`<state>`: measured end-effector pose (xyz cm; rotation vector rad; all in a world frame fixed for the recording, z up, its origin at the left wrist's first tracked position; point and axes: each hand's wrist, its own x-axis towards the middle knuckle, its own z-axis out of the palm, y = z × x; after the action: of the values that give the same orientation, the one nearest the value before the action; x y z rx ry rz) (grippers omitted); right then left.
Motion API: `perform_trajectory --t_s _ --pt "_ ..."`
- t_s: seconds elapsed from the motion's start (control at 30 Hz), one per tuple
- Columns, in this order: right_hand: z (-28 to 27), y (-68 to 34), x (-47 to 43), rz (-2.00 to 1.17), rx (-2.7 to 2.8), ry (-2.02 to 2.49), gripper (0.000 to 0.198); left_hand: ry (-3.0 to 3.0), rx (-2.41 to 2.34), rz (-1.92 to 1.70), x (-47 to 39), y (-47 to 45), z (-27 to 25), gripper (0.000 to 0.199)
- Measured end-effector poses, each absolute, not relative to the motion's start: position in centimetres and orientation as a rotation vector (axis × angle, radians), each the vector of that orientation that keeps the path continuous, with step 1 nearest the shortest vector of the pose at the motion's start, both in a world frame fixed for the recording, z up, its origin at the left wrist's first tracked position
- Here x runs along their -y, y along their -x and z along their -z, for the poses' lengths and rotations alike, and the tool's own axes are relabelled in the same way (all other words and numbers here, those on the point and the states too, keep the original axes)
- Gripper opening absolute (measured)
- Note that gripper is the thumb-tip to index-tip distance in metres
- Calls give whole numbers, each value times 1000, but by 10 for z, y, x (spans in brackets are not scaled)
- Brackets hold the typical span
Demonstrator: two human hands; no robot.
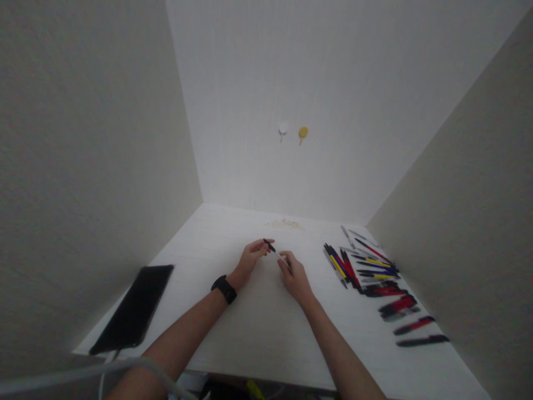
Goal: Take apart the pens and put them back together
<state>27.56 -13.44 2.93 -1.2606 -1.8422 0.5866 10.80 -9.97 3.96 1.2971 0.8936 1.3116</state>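
A pen [272,249] with a black end and a pale barrel is held slantwise above the middle of the white table [258,333]. My right hand [293,275] is closed around the pale barrel, thumb and fingers pinching it. At the black end, my left hand [251,256] has its thumb and fingertips pressed about the pen. A black watch [225,289] is on the left wrist. Whether the black part is a cap is too small to tell.
Many pens [377,272] in black, red, yellow and blue lie in groups along the right side. A black tablet-like device [133,311] with a cable lies at left. Walls [241,155] enclose three sides; a white hook [283,129] and a yellow hook [303,132] are on the back one.
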Motion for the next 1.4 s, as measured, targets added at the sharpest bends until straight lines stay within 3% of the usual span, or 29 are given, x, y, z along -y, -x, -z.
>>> perform_trajectory --t_s 0.13,0.6,1.0,1.4 --pt "-26 -276 132 -505 1843 1199 29 -1283 -911 -1337 98 -109 -38 32" --pt "-22 -278 134 -485 1800 1346 14 -1270 -908 -1303 104 -112 -44 32" --pt "-26 -279 131 -342 1864 1311 33 -1209 -969 -1465 97 -112 -37 33" --pt "-28 -278 134 -114 1818 1690 51 -963 -959 -1667 91 -109 -25 28"
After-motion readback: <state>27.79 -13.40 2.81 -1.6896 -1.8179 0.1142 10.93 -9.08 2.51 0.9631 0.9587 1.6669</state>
